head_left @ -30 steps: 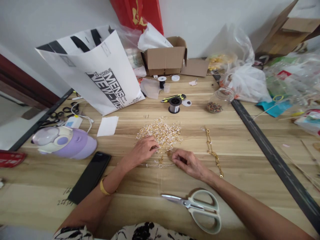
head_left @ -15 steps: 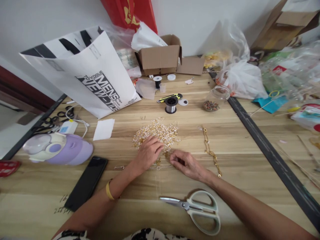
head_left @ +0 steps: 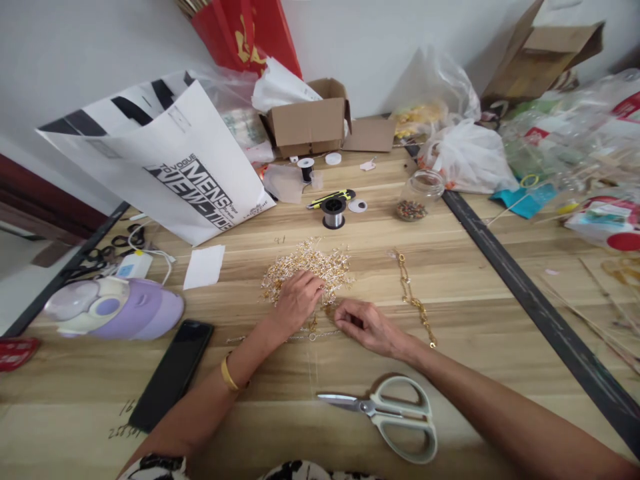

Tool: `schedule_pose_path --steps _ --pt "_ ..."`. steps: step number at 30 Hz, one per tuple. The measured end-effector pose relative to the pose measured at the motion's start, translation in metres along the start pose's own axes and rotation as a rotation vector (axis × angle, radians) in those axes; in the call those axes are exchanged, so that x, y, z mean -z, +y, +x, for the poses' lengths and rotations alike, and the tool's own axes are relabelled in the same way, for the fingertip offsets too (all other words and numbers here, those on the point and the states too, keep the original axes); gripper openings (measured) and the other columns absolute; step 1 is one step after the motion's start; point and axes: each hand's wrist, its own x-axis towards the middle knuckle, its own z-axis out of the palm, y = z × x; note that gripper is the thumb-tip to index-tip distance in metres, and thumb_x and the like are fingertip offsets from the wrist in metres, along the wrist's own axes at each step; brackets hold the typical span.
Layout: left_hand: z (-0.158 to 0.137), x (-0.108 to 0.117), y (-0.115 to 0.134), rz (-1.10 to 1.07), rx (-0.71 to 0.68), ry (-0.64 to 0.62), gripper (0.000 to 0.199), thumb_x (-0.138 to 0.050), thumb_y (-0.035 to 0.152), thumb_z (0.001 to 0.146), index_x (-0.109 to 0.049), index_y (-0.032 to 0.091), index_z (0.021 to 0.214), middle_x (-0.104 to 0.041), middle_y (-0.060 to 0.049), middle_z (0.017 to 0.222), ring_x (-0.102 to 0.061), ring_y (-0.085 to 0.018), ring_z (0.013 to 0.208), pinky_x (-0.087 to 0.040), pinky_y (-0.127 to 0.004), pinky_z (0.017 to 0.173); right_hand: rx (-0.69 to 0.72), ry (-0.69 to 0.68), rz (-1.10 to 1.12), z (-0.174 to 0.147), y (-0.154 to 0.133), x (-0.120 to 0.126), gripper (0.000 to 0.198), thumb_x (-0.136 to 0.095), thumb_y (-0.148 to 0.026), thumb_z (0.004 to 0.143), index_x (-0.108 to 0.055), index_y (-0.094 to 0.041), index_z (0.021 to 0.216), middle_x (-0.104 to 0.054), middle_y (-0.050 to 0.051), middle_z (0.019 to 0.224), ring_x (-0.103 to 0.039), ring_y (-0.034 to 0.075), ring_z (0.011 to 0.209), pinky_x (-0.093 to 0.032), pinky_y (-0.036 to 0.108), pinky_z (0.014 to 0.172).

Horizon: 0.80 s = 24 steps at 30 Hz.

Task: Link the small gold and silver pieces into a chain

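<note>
A loose pile of small gold and silver beaded pieces (head_left: 333, 263) lies on the wooden table. My left hand (head_left: 299, 300) rests at its near side, fingers bent and drawn together; whatever they pinch is too small to make out. Just right of it, my right hand (head_left: 365, 325) is closed with thumb and forefinger together, and its content is hidden too. A thin silver chain (head_left: 295, 338) with a small ring runs across the table below both hands. Between the hands some gold bits (head_left: 313, 325) hang or lie by the chain.
Scissors with pale handles (head_left: 400, 413) lie in front of me. To the right is a gold chain (head_left: 413, 297); left are a black phone (head_left: 173, 373) and a purple bottle (head_left: 135, 308). Behind the pile stand a wire spool (head_left: 333, 215) and a glass jar (head_left: 423, 193).
The view has shifted slightly, so the whole table appears a little further left. Both hands keep nearly the same place and pose by the pile.
</note>
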Motion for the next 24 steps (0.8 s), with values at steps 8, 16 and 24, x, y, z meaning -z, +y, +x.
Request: schedule_pose_path --steps 8,16,24 --pt "-0.0005 0.0005 -0.0007 0.041 -0.049 -0.002 0.019 -0.046 0.02 0.092 -0.062 0.015 0.082 -0.057 -0.005 0.086 -0.05 -0.019 0.087 -0.041 -0.033 0.081 0.003 -0.006 -0.007 0.0004 0.0005 0.0001 0.011 -0.049 -0.019 0.089 -0.054 -0.015 0.079 -0.051 0.0 0.071 -0.043 0.01 0.06 -0.035 0.022 0.056" --pt "0.0041 0.0044 0.0021 0.04 -0.084 -0.047 0.022 -0.044 0.021 0.092 -0.063 0.015 0.081 -0.056 -0.006 0.084 -0.049 -0.02 0.086 -0.04 -0.033 0.077 -0.001 -0.001 0.002 0.0001 0.0015 -0.0001 0.01 -0.049 -0.019 0.088 -0.054 -0.016 0.08 -0.052 0.0 0.071 -0.044 0.01 0.059 -0.035 0.022 0.055" --pt "0.0057 0.0046 -0.0021 -0.025 -0.114 -0.061 0.022 -0.045 0.02 0.092 -0.062 0.015 0.079 -0.057 -0.005 0.081 -0.048 -0.019 0.084 -0.04 -0.033 0.076 -0.005 0.002 0.0 0.0001 0.0022 -0.0002 0.009 -0.05 -0.018 0.087 -0.054 -0.016 0.08 -0.052 0.0 0.071 -0.044 0.01 0.06 -0.036 0.021 0.055"
